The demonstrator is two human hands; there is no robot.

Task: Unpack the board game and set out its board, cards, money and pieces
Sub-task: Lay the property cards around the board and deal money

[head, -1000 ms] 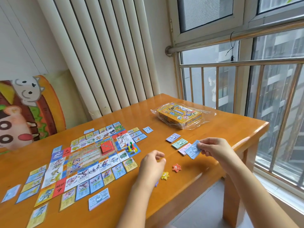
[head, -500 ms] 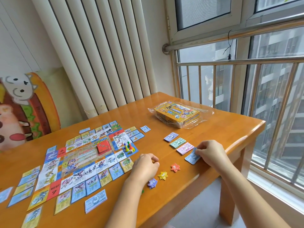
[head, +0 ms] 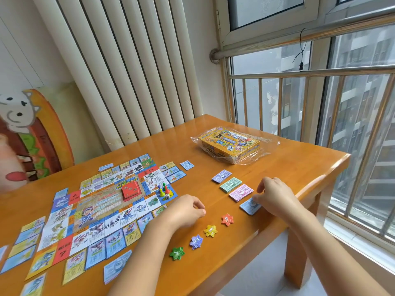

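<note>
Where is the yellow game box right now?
In the head view, the yellow game box lies in clear wrap at the far right of the table, beyond the purple money stack, near the window railing.

A white radiator (head: 128, 71) stands behind the wooden table (head: 288, 167), beside a barred window (head: 299, 103).

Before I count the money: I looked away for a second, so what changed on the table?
The right hand brought the blue notes down from the air onto the table, ending the row after the pink notes; its fingertips still touch them. The left hand, board, red star token and box stayed put.
</note>
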